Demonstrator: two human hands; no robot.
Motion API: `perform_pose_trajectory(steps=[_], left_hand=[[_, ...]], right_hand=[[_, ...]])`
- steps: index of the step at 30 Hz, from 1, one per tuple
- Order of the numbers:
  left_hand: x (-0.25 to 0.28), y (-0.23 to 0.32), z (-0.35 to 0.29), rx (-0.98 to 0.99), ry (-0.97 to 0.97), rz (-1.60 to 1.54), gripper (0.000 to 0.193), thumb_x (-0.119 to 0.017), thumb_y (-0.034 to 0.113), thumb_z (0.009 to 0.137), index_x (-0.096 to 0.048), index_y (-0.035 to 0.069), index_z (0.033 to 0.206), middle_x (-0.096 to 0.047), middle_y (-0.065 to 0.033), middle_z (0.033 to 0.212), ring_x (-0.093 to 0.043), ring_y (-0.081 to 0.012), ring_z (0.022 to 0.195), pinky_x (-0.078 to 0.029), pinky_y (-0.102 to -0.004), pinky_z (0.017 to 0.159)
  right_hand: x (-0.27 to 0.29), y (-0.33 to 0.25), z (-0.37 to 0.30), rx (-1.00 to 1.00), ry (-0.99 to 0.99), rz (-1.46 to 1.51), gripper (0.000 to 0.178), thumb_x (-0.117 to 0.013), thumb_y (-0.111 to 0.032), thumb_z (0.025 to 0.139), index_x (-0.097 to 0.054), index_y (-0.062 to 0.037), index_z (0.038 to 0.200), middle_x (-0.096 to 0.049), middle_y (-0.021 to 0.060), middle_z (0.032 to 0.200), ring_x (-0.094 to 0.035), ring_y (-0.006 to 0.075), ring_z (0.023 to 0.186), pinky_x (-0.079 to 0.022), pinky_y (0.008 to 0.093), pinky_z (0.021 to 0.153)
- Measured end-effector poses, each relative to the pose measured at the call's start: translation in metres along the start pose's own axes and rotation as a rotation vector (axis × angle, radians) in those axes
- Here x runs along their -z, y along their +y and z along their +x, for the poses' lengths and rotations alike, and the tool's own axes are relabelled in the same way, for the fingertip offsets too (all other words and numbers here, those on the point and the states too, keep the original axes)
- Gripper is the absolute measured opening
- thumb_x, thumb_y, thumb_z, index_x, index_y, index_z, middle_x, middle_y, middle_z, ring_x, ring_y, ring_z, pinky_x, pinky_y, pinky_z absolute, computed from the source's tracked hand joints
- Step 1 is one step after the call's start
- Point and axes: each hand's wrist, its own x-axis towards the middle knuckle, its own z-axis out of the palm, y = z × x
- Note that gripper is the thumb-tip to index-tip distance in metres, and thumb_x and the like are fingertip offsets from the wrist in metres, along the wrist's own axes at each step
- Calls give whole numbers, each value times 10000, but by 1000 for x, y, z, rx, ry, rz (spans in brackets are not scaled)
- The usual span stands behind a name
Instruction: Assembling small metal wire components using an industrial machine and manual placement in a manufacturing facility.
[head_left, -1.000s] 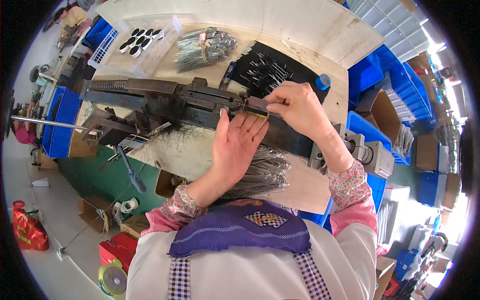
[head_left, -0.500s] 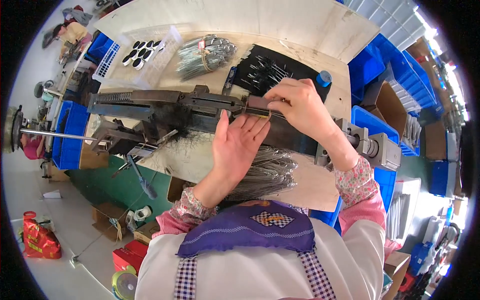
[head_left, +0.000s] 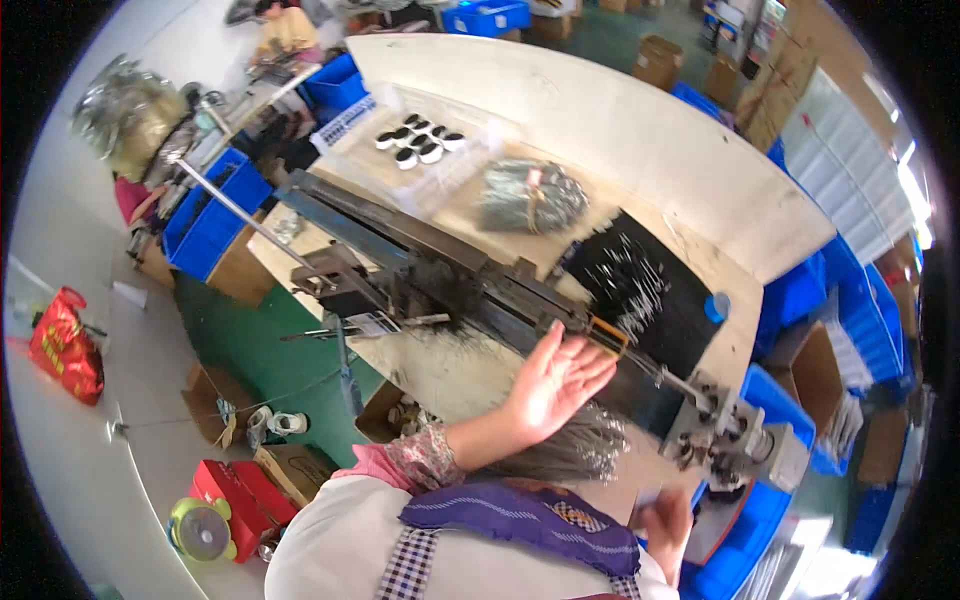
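My left hand (head_left: 566,386) is palm up with fingers stretched out, holding nothing, its fingertips against or just beside a long dark metal bench machine (head_left: 500,290). An orange-yellow strip (head_left: 608,338) shows on the machine by those fingers. Below and right, near my apron, my right hand (head_left: 668,522) is smeared by motion, so its fingers and anything in them cannot be made out. Partly behind my left hand lies a bundle of thin metal wires (head_left: 580,445). At the machine's right end is a grey metal clamp-like fixture (head_left: 735,430).
Behind the machine are a clear plastic crate (head_left: 455,185) with black-and-white round pieces, a wrapped wire bundle (head_left: 530,197), a black mat (head_left: 690,320) with loose thin metal pieces, and a small blue round item (head_left: 717,307). Blue bins (head_left: 765,520) stand right. Co-workers sit far left.
My right hand has left the machine and moved down toward my body. My left hand stays palm up at the machine. The whole view has turned and shifted.
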Motion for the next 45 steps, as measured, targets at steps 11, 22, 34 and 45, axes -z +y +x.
perform_pose_trajectory(steps=[11,22,34,45], left_hand=[[-20,-4,-13,4,-9,161,623,-405,496,960,-426,-32,1291,-467,-150,1331,-409,-266,1266,-253,-391,1128],[-10,4,-6,-29,39,14,562,-363,509,964,-624,14,911,-599,-253,1095,-526,-351,1148,-343,-459,1065],[-30,-3,-9,-6,72,277,652,-277,511,979,-433,-38,1294,-469,-144,1344,-396,-261,1293,-257,-385,1116],[-39,1,-10,-5,212,277,427,-464,481,934,-538,61,909,-590,-104,1033,-523,-258,1100,-359,-380,1028]], right_hand=[[-85,-79,71,805,-737,185,213,-666,-26,827,-484,-46,937,-572,69,716,-522,160,642,-419,303,648],[-34,-27,24,316,-9,-315,202,-560,-8,895,-495,-12,1086,-485,41,785,-455,83,637,-382,234,560],[-101,-108,126,773,-96,-1095,403,-552,-57,803,-517,61,1187,-626,218,701,-638,366,638,-508,440,568],[-120,-100,135,814,-152,-1432,405,-545,-41,751,-541,77,1138,-612,214,662,-642,361,629,-517,445,573]])
